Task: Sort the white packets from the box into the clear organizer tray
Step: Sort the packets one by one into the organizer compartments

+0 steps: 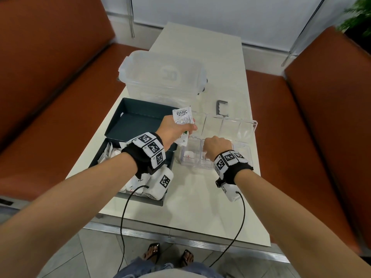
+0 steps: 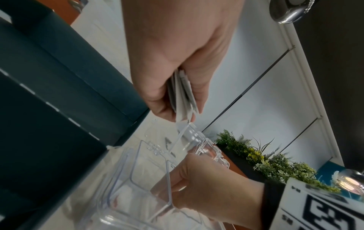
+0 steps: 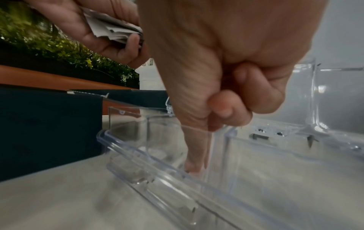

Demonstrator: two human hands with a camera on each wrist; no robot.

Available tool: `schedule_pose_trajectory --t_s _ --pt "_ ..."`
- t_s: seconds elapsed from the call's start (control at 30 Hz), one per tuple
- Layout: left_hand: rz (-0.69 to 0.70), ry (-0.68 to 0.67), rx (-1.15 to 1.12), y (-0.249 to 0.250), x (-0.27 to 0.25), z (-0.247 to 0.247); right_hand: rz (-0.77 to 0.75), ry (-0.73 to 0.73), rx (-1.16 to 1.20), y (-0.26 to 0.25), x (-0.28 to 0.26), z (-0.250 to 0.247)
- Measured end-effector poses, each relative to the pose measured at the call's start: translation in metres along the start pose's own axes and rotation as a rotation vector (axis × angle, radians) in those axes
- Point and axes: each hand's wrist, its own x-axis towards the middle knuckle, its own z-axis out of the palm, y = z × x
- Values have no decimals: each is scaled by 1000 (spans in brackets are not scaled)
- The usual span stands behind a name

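My left hand [image 1: 176,128] grips a small stack of white packets [image 1: 183,116], the top one printed "Stevia", above the gap between the dark box [image 1: 138,121] and the clear organizer tray [image 1: 244,155]. The left wrist view shows the packets [image 2: 183,96] edge-on between thumb and fingers. More white packets [image 1: 111,154] lie in the box's near half. My right hand [image 1: 215,146] reaches down into the tray's middle near compartment. In the right wrist view two fingers [image 3: 256,87] are curled and one digit points down to the compartment floor. A white packet [image 1: 188,155] lies in the left near compartment.
A large clear lidded tub [image 1: 162,75] stands behind the box. A grey clip-shaped handle [image 1: 221,107] lies behind the tray's open lid [image 1: 228,125]. Orange benches [image 1: 50,77] flank the narrow white table [image 1: 200,189]. Cables hang from both wrists over the near edge.
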Motion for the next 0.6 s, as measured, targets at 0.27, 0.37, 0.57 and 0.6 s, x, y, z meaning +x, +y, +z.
schedule_pose_trajectory --t_s 0.27,0.37,0.57,0.6 --pt "-131 -19 -203 4 -5 6 -22 -4 -8 -4 -6 -8" --pt "-140 -41 -216 4 -5 4 17 76 138 2 -18 -20" --pt "-95 4 -222 -1 -2 3 37 301 1111 5 -52 -59" --pt "-89 27 -208 -2 -1 5 31 264 1248 1 -58 -64"
